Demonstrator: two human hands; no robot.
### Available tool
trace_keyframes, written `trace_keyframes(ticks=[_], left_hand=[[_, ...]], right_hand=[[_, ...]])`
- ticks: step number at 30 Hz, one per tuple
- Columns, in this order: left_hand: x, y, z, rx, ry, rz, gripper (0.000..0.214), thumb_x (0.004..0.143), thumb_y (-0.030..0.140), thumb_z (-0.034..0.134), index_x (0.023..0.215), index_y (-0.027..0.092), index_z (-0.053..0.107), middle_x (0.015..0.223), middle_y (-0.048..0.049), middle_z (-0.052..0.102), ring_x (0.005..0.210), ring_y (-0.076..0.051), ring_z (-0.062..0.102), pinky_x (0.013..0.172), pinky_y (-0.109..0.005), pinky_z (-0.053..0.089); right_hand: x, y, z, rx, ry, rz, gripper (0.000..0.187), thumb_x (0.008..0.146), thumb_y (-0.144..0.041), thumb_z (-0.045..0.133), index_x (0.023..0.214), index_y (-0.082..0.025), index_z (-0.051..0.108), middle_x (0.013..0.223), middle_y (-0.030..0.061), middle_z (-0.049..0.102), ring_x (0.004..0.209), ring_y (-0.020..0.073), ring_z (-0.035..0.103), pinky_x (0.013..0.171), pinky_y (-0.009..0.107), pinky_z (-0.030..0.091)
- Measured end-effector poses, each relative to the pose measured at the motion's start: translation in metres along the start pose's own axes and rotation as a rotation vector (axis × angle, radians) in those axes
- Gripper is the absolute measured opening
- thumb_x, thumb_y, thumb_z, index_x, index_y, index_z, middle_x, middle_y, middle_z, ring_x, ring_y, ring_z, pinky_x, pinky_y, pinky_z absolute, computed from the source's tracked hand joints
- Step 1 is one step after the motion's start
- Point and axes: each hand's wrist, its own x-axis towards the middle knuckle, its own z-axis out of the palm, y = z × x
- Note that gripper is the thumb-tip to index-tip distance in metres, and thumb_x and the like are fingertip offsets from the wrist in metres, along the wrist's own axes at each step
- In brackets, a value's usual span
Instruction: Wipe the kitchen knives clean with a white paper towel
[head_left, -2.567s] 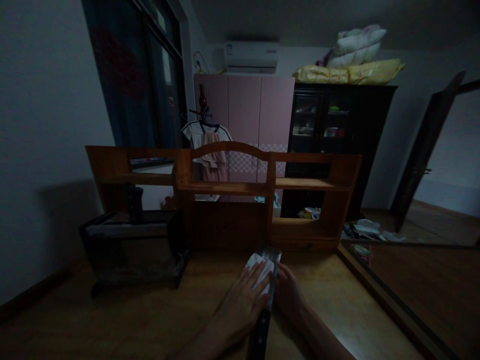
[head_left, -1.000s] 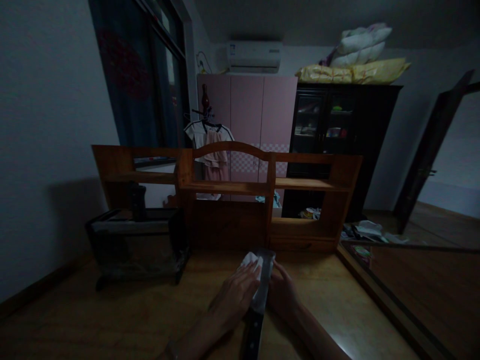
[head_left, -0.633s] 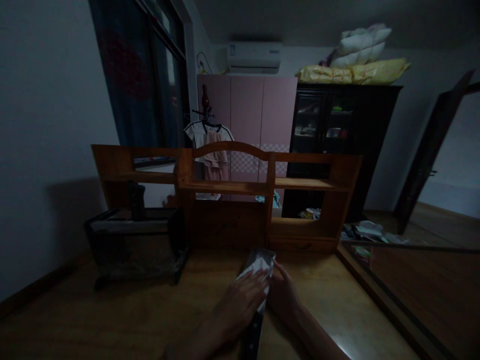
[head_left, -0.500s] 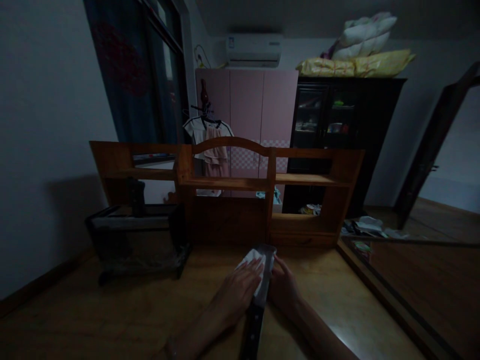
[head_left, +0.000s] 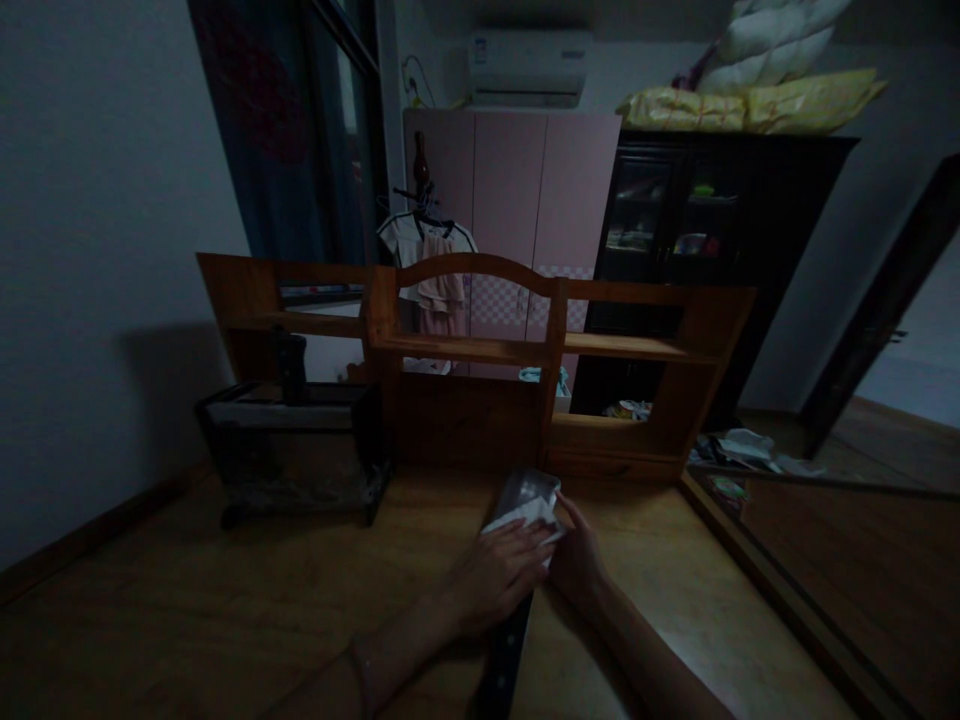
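A kitchen knife [head_left: 529,487] with a broad blade and a black riveted handle lies at the middle of the wooden tabletop, its handle toward me. My left hand [head_left: 495,575] presses a folded white tissue [head_left: 528,514] flat against the blade, covering its middle. On the right side, my right hand [head_left: 576,557] grips the blade's edge, with thumb and fingers near the far end. Part of the blade is hidden under the tissue and the left hand.
A black fish tank [head_left: 296,450] stands at the left. Across the back runs a wooden shelf unit [head_left: 465,350]. A raised wooden rim [head_left: 757,580] borders the surface [head_left: 360,600] on the right. Beyond are a pink wardrobe [head_left: 506,180] and a dark cabinet [head_left: 780,220].
My left hand has slid the tissue rightward across the blade, baring the far left part. The blade has turned to show more of its face. The view has shifted slightly.
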Motion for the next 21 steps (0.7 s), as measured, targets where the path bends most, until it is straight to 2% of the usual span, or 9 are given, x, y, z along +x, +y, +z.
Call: trace_keyframes(ticks=[4,8,17,21], left_hand=[[-0.002,-0.012,0.013,0.048,0.052,-0.140,0.043,0.097,0.031,0.026,0.140,0.025,0.030,0.145,-0.0005,0.032,0.134,-0.016,0.026,0.111,-0.040,0.026],[-0.004,-0.026,0.016,0.046,0.117,-0.243,0.044,0.097,0.033,0.023,0.140,0.026,0.029,0.146,0.0011,0.028,0.135,-0.016,0.022,0.112,-0.041,0.024],[-0.002,-0.027,0.016,-0.015,0.118,-0.257,0.044,0.098,0.031,0.022,0.141,0.027,0.024,0.147,0.0020,0.026,0.136,-0.016,0.018,0.112,-0.041,0.023],[-0.003,-0.025,0.012,0.000,0.083,-0.203,0.045,0.097,0.032,0.025,0.142,0.026,0.023,0.147,0.0000,0.026,0.135,-0.017,0.021,0.111,-0.043,0.024]], right_hand=[[0.003,0.001,-0.004,0.036,0.025,0.008,0.033,0.081,-0.043,0.052,0.082,-0.014,0.067,0.076,0.0074,0.070,0.077,0.0208,0.065,0.076,0.033,0.047],[0.004,0.002,-0.005,0.037,0.055,0.000,0.030,0.081,-0.042,0.053,0.082,-0.015,0.067,0.075,0.0062,0.070,0.075,0.0200,0.065,0.074,0.033,0.048],[0.001,0.002,0.001,0.012,0.055,-0.021,0.030,0.078,-0.042,0.056,0.080,-0.015,0.068,0.071,0.0062,0.070,0.070,0.0198,0.065,0.076,0.034,0.047],[0.001,0.003,0.001,0.032,0.059,-0.046,0.026,0.077,-0.039,0.058,0.082,-0.016,0.068,0.076,0.0063,0.071,0.075,0.0199,0.065,0.079,0.034,0.046]])
